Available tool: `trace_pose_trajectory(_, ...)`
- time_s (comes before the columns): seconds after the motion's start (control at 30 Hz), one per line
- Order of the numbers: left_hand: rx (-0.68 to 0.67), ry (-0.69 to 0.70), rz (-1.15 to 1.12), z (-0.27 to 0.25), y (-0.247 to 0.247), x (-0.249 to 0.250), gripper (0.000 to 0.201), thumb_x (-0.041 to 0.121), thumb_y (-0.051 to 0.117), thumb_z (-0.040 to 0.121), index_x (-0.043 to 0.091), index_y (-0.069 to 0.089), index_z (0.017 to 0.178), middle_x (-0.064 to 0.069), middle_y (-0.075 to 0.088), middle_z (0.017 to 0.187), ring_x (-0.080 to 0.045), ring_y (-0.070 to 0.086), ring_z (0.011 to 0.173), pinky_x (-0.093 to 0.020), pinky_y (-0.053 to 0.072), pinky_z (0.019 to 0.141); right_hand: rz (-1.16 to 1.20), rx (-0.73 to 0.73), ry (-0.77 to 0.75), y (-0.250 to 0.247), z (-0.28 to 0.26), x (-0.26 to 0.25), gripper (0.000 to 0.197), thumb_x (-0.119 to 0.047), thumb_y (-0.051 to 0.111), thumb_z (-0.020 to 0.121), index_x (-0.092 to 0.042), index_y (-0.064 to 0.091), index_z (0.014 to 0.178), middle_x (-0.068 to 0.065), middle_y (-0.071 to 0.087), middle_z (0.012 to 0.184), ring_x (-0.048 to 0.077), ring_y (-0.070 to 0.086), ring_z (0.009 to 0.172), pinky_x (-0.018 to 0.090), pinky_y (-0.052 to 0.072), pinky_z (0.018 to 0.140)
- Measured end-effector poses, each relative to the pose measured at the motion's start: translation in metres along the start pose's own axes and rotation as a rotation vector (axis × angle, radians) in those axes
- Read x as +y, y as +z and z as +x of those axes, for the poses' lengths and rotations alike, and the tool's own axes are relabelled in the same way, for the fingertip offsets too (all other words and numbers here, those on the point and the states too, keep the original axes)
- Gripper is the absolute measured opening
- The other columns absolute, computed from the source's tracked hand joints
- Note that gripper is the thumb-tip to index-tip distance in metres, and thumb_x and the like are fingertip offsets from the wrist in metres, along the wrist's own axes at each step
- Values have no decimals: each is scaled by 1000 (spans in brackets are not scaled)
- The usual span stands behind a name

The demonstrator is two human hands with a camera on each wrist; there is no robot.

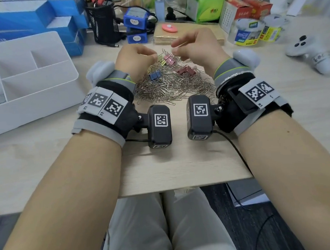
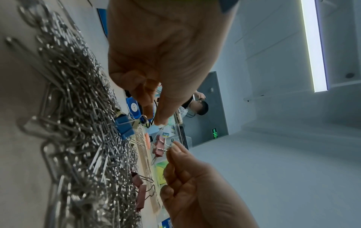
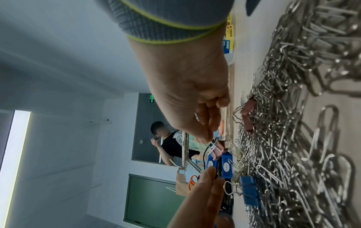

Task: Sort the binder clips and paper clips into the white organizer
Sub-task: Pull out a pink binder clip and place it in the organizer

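Note:
A heap of silver paper clips [image 1: 174,87] lies mid-table, with a blue binder clip [image 1: 155,75], a dull pink one [image 1: 185,70] and a gold one [image 1: 161,60] on it. My right hand [image 1: 175,48] hovers over the heap's far side and pinches the wire handle of a pink binder clip [image 1: 168,57], seen lifted in the right wrist view [image 3: 215,150]. My left hand [image 1: 153,55] is curled beside it, thumb and forefinger close together [image 2: 154,114]; I cannot make out anything held. The white organizer [image 1: 70,72] stands to the left, with several compartments.
Behind the heap are a stack of brown sheets [image 1: 185,33] with a pink disc, two blue boxes [image 1: 136,28] and a black mesh pen cup [image 1: 103,20]. Tape rolls [image 1: 249,32] and a white controller [image 1: 310,54] lie right. The table's front edge [image 1: 183,185] is near.

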State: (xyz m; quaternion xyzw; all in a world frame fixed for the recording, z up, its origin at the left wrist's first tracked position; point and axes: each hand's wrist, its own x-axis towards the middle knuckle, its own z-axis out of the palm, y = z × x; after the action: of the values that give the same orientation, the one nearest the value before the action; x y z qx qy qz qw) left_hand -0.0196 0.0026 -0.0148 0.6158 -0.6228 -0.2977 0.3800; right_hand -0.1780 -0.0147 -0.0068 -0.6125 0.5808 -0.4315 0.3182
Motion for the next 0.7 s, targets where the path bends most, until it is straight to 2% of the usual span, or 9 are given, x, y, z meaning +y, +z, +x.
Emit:
trace_pose_trajectory(0.1, -25, 26, -51, -1, 1, 1, 24, 32, 56, 92, 17, 69, 106, 3, 67, 92, -6, 43, 50, -12, 36, 40, 35, -2, -26, 0, -2, -3, 17, -3, 69, 81, 0, 69, 98, 0, 59, 65, -5, 49, 36, 7, 36, 42)
trace_pose_trajectory(0.17, -60, 44, -62, -1, 2, 1, 25, 34, 58, 91, 19, 69, 107, 6, 69, 90, -2, 43, 45, -15, 37, 42, 64, -13, -40, 0, -4, -6, 9, -3, 69, 82, -5, 68, 90, 0, 61, 67, -6, 51, 36, 6, 35, 40)
trace_pose_trajectory(0.3, -31, 99, -158, 0, 5, 1, 26, 20, 65, 88, 7, 66, 110, 6, 66, 74, 6, 45, 34, -7, 34, 38, 128, -27, -66, 0, -6, -8, 14, -2, 68, 82, -14, 63, 77, 2, 64, 70, -4, 56, 39, 6, 36, 40)
trace_pose_trajectory(0.4, 66, 121, -197, 3, 3, -1, 22, 16, 68, 85, 8, 68, 106, 16, 64, 57, 11, 52, 41, -4, 36, 44, 133, -58, -72, 1, -8, -8, 7, -1, 67, 83, -5, 67, 89, -9, 66, 56, -4, 58, 41, 6, 37, 40)
trace_pose_trajectory(0.43, 91, 129, -210, 4, 2, -1, 18, 16, 70, 83, 12, 70, 100, 18, 63, 52, 11, 56, 45, -6, 41, 50, 123, -71, -72, 1, -9, -7, 13, -1, 67, 83, 0, 68, 96, -10, 66, 53, -4, 57, 42, 6, 37, 41)
trace_pose_trajectory(0.5, 99, 141, -235, 5, 1, -2, 9, 18, 74, 76, 21, 73, 84, 20, 65, 50, 4, 66, 61, -18, 55, 70, 72, -102, -73, 3, -11, -8, 19, -3, 66, 84, 2, 68, 103, -5, 67, 62, -2, 56, 45, 9, 38, 41)
trace_pose_trajectory(0.57, 93, 153, -231, 8, 2, -5, 9, 21, 73, 71, 30, 71, 73, 20, 67, 53, -12, 73, 77, -34, 57, 87, 3, -110, -78, 4, -13, -10, 18, -7, 65, 84, -5, 71, 100, -1, 66, 71, 0, 56, 49, 16, 40, 41)
trace_pose_trajectory(0.63, 97, 168, -235, 9, 3, -7, 7, 26, 73, 69, 32, 71, 70, 19, 69, 55, -17, 73, 81, -41, 56, 89, -8, -100, -70, 5, -13, -11, 18, -12, 64, 83, -5, 72, 98, -1, 65, 75, 2, 56, 51, 18, 38, 40)
trace_pose_trajectory(0.7, 87, 182, -225, 9, 3, -6, 5, 27, 73, 71, 32, 72, 71, 19, 69, 56, -14, 70, 76, -41, 56, 88, 47, -102, -76, 5, -14, -12, 21, -18, 67, 84, -1, 72, 97, 0, 65, 74, 3, 54, 50, 14, 37, 41)
